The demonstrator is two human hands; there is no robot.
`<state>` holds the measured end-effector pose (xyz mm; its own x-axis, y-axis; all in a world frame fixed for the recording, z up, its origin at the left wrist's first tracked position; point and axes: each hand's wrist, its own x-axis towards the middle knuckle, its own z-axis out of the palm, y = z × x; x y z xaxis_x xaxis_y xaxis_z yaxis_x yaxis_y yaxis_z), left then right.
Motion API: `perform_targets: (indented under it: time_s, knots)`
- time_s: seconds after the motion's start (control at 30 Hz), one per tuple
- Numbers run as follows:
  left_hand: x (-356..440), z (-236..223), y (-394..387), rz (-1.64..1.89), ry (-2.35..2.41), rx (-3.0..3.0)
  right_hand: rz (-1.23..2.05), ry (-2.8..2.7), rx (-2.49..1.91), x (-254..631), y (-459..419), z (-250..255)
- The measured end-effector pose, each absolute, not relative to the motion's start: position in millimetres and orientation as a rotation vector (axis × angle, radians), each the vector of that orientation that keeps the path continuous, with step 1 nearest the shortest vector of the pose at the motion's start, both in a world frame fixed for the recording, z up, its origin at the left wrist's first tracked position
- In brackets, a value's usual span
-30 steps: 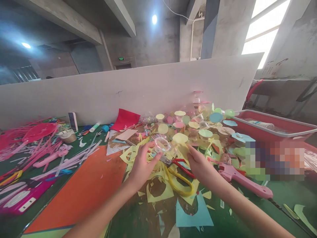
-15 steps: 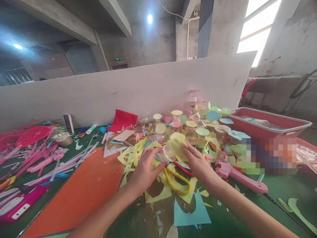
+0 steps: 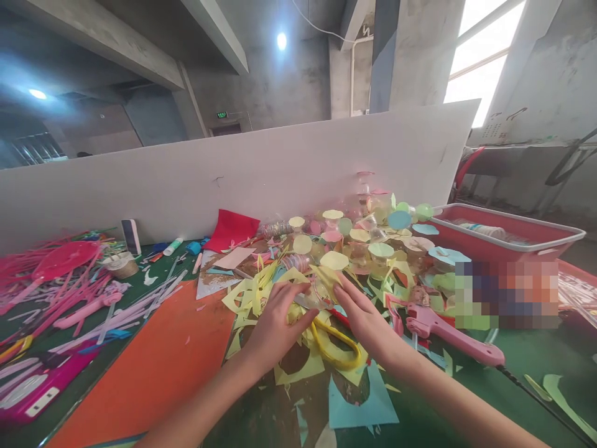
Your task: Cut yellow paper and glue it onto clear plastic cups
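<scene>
My left hand [image 3: 284,314] is closed round a clear plastic piece [image 3: 319,291], which looks like a cut bottle part or small cup. A sheet of pale yellow paper [image 3: 326,275] is pinched in my right hand [image 3: 362,316], tilted nearly edge-on against the plastic's rim. My fingers partly hide both pieces. Just below lies a yellow loop handle [image 3: 342,361] with a red part beside it, apparently scissors. Yellow paper offcuts [image 3: 298,367] with round holes and a cut blue sheet [image 3: 364,401] lie under and in front of my hands.
A pink glue gun [image 3: 457,336] with a black cord rests at right. Behind my hands stand several plastic pieces topped with coloured paper discs [image 3: 380,250]. Farther right is a red bin [image 3: 513,246]. An orange board [image 3: 153,361] and pink straws [image 3: 69,292] lie left; a white partition [image 3: 224,180] runs behind.
My right hand has shifted slightly left. The yellow paper has turned from facing me to nearly edge-on, closer over the clear plastic piece, uncovering a yellow-topped disc behind it.
</scene>
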<state>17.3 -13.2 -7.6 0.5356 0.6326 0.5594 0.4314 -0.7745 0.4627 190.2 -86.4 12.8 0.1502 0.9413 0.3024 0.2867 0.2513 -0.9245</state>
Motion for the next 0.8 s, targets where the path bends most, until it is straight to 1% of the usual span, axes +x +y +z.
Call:
perform_targets:
  time_s: [0.27,0.43,0.8]
  knots:
    - [15.6,-6.5,-14.2,1.063,0.908,2.497,0.91,-1.412,-1.209,189.8,-89.7,9.3]
    - [16.3,-7.5,-14.2,1.061,0.887,2.491,0.846,-1.531,-1.22,185.4,-91.1,12.6]
    - [18.0,-6.3,-16.4,1.066,0.902,2.471,0.743,-1.748,-1.282,182.4,-92.6,3.5]
